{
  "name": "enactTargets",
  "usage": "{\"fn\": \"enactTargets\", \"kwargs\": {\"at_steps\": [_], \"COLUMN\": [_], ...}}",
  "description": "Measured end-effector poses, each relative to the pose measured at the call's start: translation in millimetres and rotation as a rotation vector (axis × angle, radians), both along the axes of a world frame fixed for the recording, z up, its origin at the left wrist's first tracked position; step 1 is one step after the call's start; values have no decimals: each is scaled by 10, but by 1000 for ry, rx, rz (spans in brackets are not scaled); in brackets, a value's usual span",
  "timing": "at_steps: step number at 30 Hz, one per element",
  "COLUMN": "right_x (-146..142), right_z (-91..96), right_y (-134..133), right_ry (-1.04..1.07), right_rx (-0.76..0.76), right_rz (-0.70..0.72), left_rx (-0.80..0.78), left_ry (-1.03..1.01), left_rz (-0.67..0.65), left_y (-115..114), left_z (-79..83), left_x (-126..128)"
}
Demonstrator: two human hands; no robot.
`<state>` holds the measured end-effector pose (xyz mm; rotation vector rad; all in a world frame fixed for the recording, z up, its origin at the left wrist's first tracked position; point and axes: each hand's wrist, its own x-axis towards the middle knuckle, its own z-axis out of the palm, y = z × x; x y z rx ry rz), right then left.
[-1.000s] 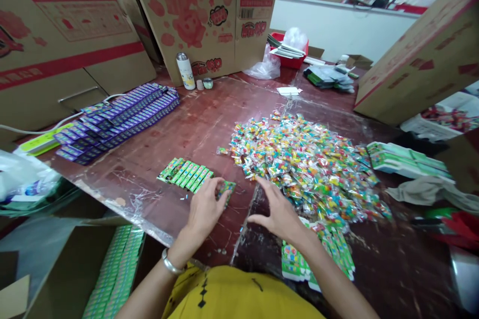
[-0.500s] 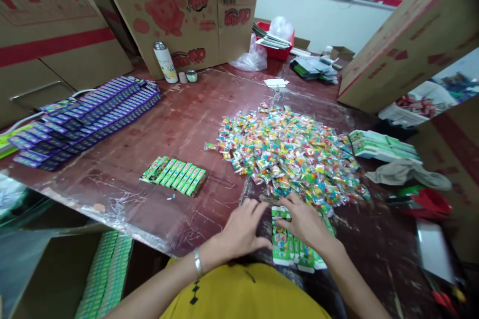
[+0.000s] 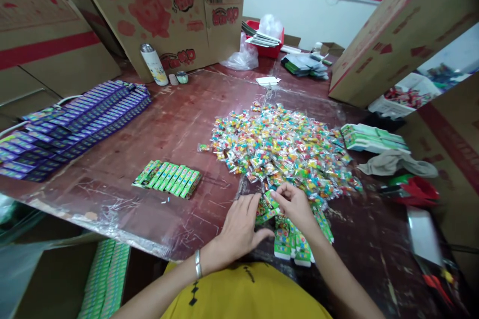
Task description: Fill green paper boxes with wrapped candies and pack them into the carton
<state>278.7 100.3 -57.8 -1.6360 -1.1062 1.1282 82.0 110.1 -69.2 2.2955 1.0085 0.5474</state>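
Fingers [image 3: 287,190] of right hand [image 3: 300,211] clamped on small green carton [image 3: 266,215], between 2 hands; left hand [image 3: 239,224] with thumb and fingers apart, fingertips at carton's left side, contact unclear. Light pinch probably best: walls likely thin, easily creased; left hand could steady. Carton bright green, patterned, print too small to read. Beside right wrist, more green cartons [image 3: 283,243]; beyond, heap of clear-wrapped multicolored pieces [image 3: 277,144] on red-brown surface [image 3: 179,109].

Green carton [image 3: 267,209] partly hidden behind right-hand fingers [image 3: 289,190]
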Motion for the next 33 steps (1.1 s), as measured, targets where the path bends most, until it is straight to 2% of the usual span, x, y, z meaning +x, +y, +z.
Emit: {"fn": "enactTargets", "kwargs": {"at_steps": [3,7,12,15,19,21,23,26,30,33], "right_x": [-158,-331,-395,-360,-271,-243,-253,-348,-546,-667], "right_z": [31,92,232,326,436,456,437,347,176,64], "right_y": [115,138,34,28,100,139,163,155,90,72], "right_ry": [195,305,233,143,129,144,174,212,156,89], "right_rx": [-11,61,141,160,-1,-78,-22,153,185,221], "right_rz": [-39,-61,253,354,534,579,455,210,169,60], "left_rx": [-18,-262,-754,-970,-977,-942,-927,-889,-852,-811], "left_ry": [-43,-240,-589,-681,-629,-588,-583,-703,-841,-879], "left_rz": [92,77,-47,-145,-239,-223,-148,45,264,398], "left_y": [48,181,363,399,363,341,326,307,267,224], "left_z": [23,156,331,361,354,344,328,280,174,100], "left_x": [-36,-130,-285,-355,-389,-389,-381,-350,-275,-228]}}
